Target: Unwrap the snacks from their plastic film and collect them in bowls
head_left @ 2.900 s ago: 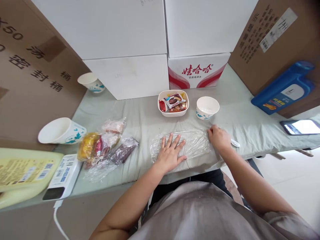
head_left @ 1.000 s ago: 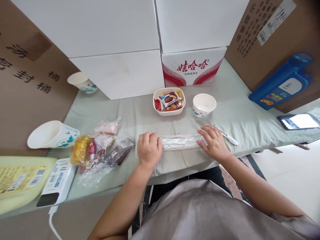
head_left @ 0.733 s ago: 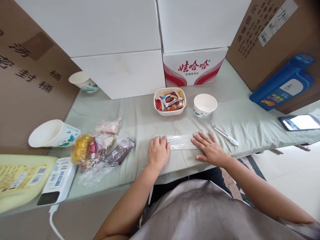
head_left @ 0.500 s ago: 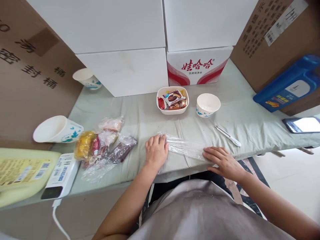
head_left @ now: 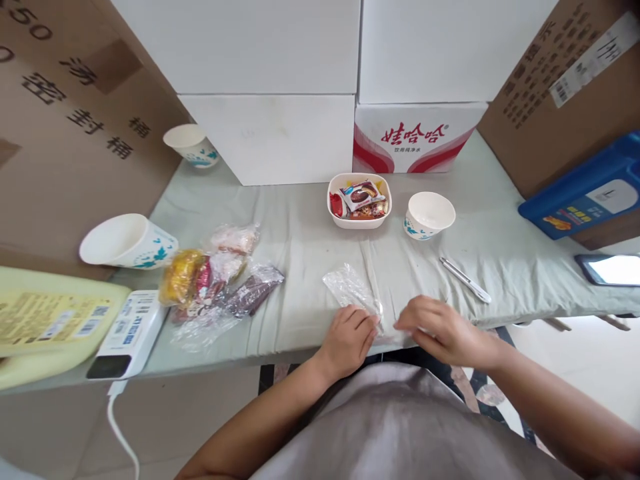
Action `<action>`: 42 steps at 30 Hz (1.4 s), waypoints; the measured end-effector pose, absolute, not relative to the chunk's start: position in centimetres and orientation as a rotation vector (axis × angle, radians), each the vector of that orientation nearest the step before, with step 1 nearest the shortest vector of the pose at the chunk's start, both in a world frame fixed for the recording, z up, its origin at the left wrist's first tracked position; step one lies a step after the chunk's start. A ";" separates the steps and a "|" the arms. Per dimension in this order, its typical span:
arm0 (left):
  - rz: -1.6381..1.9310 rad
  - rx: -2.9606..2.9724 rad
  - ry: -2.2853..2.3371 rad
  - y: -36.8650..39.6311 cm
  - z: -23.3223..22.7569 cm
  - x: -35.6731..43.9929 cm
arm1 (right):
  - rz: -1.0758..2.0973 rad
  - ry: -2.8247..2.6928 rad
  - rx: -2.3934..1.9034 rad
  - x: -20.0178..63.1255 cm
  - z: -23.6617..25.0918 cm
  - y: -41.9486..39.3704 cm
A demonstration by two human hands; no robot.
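Note:
A clear plastic bag (head_left: 350, 287) lies crumpled near the front edge of the cloth-covered surface. My left hand (head_left: 349, 339) is closed on its near part, fingers curled. At the bag's right end my right hand (head_left: 445, 331) has its fingers pinched together, slightly blurred, with a thin bit of clear film at the tips. Beyond the bag stands a white tray (head_left: 360, 224) of wrapped snacks (head_left: 361, 195). To its right is a white paper bowl (head_left: 431, 212) with a blue leaf print. A white utility knife (head_left: 465, 280) rests right of my hands.
Left lie several clear-wrapped food packs (head_left: 225, 280), a tipped paper bowl (head_left: 125, 243), a white power bank (head_left: 127, 333) with a cable and a yellow jug (head_left: 55, 327). White boxes (head_left: 270, 137) line the back. A blue bottle (head_left: 585, 193) and a phone (head_left: 611, 269) are right.
Both hands have come closer together, my left moving right and toward me. The bag, flat and stretched between them before, is now bunched up. The view has shifted slightly.

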State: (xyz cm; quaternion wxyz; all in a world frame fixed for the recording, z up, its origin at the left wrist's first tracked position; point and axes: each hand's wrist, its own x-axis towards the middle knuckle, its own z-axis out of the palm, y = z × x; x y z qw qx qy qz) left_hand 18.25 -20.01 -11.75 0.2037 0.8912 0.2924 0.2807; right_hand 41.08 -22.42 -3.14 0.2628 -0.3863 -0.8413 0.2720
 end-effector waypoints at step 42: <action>1.136 2.431 1.257 -16.6 -12.4 15.4 | 0.216 -2.453 -1.211 36.5 -11.6 -20.1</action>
